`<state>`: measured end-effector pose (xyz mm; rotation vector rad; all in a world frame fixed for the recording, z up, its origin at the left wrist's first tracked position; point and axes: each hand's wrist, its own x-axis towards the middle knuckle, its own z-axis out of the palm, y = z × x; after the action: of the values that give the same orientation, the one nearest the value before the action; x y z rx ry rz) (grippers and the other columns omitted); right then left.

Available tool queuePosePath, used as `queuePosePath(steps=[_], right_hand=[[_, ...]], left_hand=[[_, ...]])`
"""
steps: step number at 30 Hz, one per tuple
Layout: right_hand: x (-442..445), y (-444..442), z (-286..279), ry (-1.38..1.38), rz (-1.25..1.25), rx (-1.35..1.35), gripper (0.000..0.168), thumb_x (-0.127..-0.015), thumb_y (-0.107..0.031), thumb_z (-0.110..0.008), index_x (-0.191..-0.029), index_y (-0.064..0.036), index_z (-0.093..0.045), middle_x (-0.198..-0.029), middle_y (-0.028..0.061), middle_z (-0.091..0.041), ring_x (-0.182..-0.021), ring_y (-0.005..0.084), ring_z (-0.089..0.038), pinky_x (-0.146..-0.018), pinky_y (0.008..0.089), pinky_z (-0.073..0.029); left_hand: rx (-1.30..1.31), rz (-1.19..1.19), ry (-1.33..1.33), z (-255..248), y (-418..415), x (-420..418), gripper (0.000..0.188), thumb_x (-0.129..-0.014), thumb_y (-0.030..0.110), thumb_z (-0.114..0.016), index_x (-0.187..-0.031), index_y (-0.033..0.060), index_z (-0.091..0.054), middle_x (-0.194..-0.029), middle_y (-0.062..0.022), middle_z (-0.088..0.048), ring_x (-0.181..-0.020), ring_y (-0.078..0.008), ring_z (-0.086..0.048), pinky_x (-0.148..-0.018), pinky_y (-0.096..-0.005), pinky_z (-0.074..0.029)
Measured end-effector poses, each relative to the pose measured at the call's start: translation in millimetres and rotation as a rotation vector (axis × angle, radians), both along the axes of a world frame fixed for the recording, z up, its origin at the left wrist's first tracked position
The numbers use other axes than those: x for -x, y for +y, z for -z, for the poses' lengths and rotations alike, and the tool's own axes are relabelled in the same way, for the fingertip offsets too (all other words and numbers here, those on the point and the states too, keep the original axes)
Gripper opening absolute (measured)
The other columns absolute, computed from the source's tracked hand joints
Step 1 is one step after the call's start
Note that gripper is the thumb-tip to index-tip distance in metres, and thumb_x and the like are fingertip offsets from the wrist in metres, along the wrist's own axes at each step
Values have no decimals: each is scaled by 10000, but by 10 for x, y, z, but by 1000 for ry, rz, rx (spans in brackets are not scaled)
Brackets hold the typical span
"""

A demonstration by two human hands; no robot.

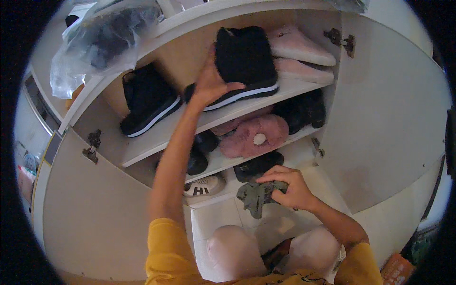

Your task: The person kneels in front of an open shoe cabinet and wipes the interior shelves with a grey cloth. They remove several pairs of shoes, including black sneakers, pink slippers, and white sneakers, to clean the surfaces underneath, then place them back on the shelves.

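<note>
My left hand grips a black boot with a white-striped sole on the top shelf of a shoe cabinet, its thumb along the near side. A matching black boot stands to its left, and pink-and-white shoes lie on its right. In my right hand is a crumpled grey-green cloth, held in front of the lowest level, close to a dark shoe. The fingers of my left hand are partly hidden behind the boot.
Pink fluffy slippers and black shoes fill part of the middle shelf. A white sneaker sits at the bottom left. Cabinet doors stand ajar at left and right. A clear plastic bag rests on top.
</note>
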<state>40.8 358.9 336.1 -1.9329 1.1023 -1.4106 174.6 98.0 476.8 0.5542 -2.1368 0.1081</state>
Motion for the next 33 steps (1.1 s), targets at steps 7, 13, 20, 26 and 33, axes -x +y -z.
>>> queuePosePath(steps=[7, 13, 20, 26, 33], right_hand=[[-17, -9, -41, -108, -3, -67, 383, -592, 9, -499, -940, -10, -657, -887, 120, -627, -822, 224, -595, -779, 296, -465], [73, -57, 58, -113, 57, -128, 398, -589, 23, -468, -944, 9, -650, -891, 121, -627, -844, 212, -588, -802, 288, -453], [151, -191, -190, -432, 61, -275, 392, -696, 5, -430, -1044, 18, -611, -985, 56, -622, -864, 116, -567, -798, 242, -449], [-291, -673, -817, -407, 170, -154, 317, -773, -51, -480, -1056, 13, -607, -950, 58, -625, -844, 116, -570, -767, 243, -458], [-499, -1541, -1066, -294, 251, -48, 305, -778, -85, -514, -1050, 6, -616, -956, 98, -643, -859, 145, -581, -787, 267, -458]], left_hand=[[-193, 37, 35, 188, -541, 96, 1269, -447, 444, -852, -1371, -66, -146, -1360, -259, -326, -1271, -338, -336, -1059, -354, -268], [-20, -176, 88, -4, -84, -448, 960, -573, 441, -798, -1301, -16, -370, -1270, -266, -413, -1171, -413, -400, -989, -409, -341], [379, -976, -27, -256, 158, -1666, 777, -560, 298, -818, -1224, 121, -454, -1196, -197, -437, -1053, -385, -449, -864, -494, -402], [190, -898, -68, -484, -158, -1857, 731, -513, 265, -842, -1159, 112, -534, -1257, -177, -437, -1126, -399, -428, -847, -496, -439], [-94, -455, 412, -378, 928, -2224, 478, -560, 127, -817, -950, -35, -594, -890, -110, -619, -786, -182, -576, -759, -274, -451]])
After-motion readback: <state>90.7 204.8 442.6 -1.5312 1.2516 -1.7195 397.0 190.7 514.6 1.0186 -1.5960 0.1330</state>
